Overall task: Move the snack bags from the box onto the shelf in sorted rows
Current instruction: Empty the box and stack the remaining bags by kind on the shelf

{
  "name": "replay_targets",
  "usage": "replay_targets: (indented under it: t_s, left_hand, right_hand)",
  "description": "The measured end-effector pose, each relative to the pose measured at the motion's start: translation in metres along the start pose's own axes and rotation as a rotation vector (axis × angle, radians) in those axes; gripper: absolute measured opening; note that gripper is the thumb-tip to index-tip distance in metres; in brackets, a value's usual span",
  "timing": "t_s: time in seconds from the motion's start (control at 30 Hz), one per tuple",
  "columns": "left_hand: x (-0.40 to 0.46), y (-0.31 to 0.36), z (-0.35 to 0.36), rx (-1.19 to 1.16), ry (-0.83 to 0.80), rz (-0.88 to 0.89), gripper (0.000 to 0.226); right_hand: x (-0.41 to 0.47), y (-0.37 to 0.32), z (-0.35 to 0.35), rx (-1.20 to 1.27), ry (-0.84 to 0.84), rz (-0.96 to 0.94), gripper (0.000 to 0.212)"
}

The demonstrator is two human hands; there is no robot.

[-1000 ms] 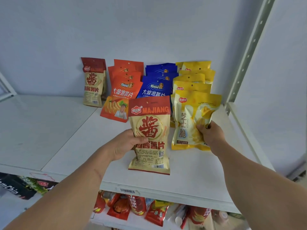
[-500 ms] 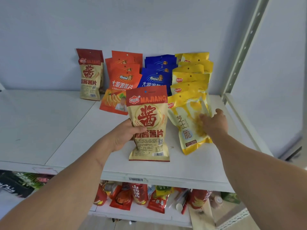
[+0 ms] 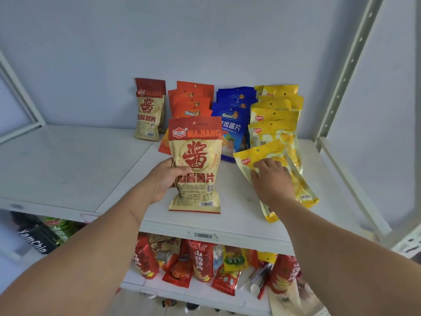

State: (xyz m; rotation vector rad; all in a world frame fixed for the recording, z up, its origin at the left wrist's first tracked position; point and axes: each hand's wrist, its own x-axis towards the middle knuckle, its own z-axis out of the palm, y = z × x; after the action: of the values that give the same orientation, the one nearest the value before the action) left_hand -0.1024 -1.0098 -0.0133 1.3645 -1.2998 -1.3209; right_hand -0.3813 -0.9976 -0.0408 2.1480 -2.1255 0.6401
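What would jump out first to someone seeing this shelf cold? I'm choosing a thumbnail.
The MAJIANG bag, red-topped and tan, stands front and centre on the white shelf, gripped by the left hand. Behind it run colour rows: orange bags, blue bags and yellow bags. At the right, the right hand presses a front yellow bag lying flat.

A small shop. White metal shelving (image 3: 237, 233) carries a barcode tag (image 3: 203, 235); packaged snacks (image 3: 234, 119) stand in colour-sorted rows far back.
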Motion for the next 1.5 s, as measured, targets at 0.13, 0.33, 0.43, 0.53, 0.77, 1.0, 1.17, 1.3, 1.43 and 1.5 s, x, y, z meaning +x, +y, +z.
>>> replay_targets:
  t_s: [0.13,0.33,0.43,0.53,0.77,1.0,1.17,1.3,1.43,1.5]
  left_hand:
    - [0.001,0.003,-0.021,0.005,0.058,0.017,0.020]
    - [0.031,-0.001,-0.070,-0.013,0.083,0.020,0.023]
    - [0.059,-0.003,-0.104,-0.037,0.089,0.031,0.024]
    - [0.097,-0.007,-0.154,-0.054,0.083,0.047,0.025]
    - [0.198,0.000,-0.261,-0.051,0.044,0.020,0.023]
    - [0.280,-0.006,-0.294,-0.080,-0.034,-0.027,0.025]
    - [0.312,-0.015,-0.289,-0.137,-0.063,-0.050,0.023]
    - [0.331,-0.019,-0.284,-0.190,-0.018,-0.043,0.018]
    - [0.346,-0.023,-0.284,-0.149,0.036,-0.016,0.016]
    - [0.350,-0.022,-0.283,-0.129,0.068,0.002,0.014]
  right_hand:
    - [0.009,-0.033,0.004,-0.078,-0.061,-0.165,0.035]
    - [0.034,-0.084,0.015,-0.128,-0.157,-0.239,0.033]
    - [0.059,-0.111,0.033,-0.153,-0.178,-0.246,0.033]
    - [0.093,-0.146,0.063,-0.105,-0.183,-0.233,0.031]
    - [0.163,-0.227,0.111,-0.084,-0.164,-0.134,0.029]
    - [0.216,-0.271,0.138,-0.105,-0.216,-0.072,0.026]
    - [0.235,-0.282,0.153,-0.133,-0.250,-0.037,0.023]
    - [0.242,-0.289,0.164,-0.120,-0.254,0.031,0.021]
    - [0.244,-0.289,0.172,-0.156,-0.281,0.084,0.019]
    - [0.244,-0.291,0.169,-0.152,-0.281,0.102,0.021]
